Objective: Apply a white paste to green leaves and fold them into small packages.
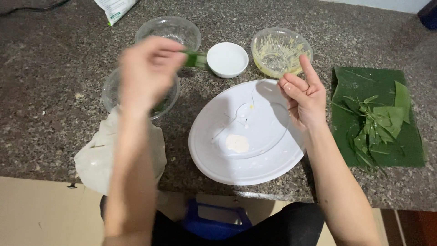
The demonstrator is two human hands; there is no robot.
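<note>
Holding a green leaf strip (196,58) pinched in its fingertips, my left hand (148,73) is blurred above a clear plastic bowl (111,93) near the small white dish (227,59). My right hand (304,95) grips nothing, forefinger raised and other fingers loosely curled, over the rim of the white plate (255,168), which bears a pale dough lump (237,143). Beyond sits a clear bowl smeared yellow (281,51); right lies a banana leaf (355,86) with cut scraps (380,123).
</note>
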